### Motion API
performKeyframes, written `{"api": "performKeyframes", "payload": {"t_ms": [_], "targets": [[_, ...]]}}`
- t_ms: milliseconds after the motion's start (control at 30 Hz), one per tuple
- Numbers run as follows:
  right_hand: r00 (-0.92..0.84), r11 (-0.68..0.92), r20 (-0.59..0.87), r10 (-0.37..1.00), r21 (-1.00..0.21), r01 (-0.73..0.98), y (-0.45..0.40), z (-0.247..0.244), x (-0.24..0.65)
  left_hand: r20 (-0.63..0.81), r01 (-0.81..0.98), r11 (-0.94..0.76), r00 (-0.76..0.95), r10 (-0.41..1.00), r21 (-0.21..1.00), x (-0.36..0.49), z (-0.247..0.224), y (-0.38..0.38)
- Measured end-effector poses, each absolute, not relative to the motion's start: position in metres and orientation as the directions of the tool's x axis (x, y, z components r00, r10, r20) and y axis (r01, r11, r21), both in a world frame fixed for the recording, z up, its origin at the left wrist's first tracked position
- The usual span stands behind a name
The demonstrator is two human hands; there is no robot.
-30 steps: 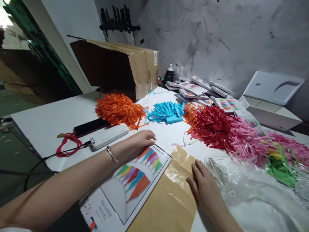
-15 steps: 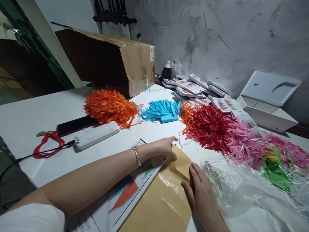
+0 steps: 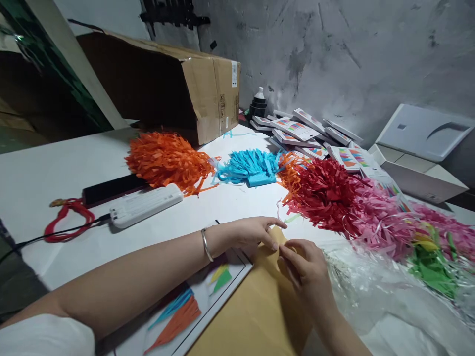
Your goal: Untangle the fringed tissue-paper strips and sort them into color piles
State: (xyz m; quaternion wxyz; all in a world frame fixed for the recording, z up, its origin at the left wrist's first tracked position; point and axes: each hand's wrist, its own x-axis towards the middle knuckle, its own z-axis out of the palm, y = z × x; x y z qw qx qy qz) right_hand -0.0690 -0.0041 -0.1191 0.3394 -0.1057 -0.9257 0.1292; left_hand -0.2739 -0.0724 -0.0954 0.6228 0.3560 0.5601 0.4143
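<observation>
the brown sheet (image 3: pixel 252 306) loses its near end below the lower edge of view, and its far corner is partly covered by the left hand (image 3: pixel 256 232) and the right hand (image 3: pixel 306 262); whether each one pinches it is not clear. left of the brown sheet, the left forearm (image 3: pixel 141 277) hides much of the printed panel (image 3: pixel 208 296), which is also cut at the bottom. right of the brown sheet, the plastic bag (image 3: pixel 389 296) and the pink tassels (image 3: pixel 460 230) run out of view. beyond the brown sheet, the inside of the cardboard box (image 3: pixel 211 94) is too dark, and the print on the piled packs (image 3: pixel 297 129) is too small for reading.
</observation>
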Motion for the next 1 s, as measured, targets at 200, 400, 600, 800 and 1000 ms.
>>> {"api": "performKeyframes", "payload": {"t_ms": [200,400,600,800,1000], "targets": [[-0.745,0.849,0.531,0.404,-0.522,0.087,-0.003,-0.118,-0.071,-0.385,-0.123,0.386,0.028,0.922,0.914,-0.273,-0.088,-0.076],[-0.721,0.766,0.470,0.509,-0.629,0.131,-0.003,-0.117,-0.073,-0.410,-0.076,0.408,-0.019,0.912,0.910,-0.271,-0.087,-0.073],[-0.712,0.876,0.586,0.388,-0.473,0.088,-0.007,-0.114,-0.076,-0.467,-0.069,0.462,-0.099,0.879,0.884,-0.268,-0.087,-0.072],[-0.700,0.907,0.615,0.362,-0.406,0.112,-0.009,-0.115,-0.077,-0.487,-0.083,0.480,-0.141,0.862,0.873,-0.265,-0.085,-0.073],[-0.718,0.810,0.479,0.505,-0.550,0.203,-0.005,-0.120,-0.075,-0.458,-0.077,0.451,-0.128,0.880,0.889,-0.265,-0.081,-0.077]]}}
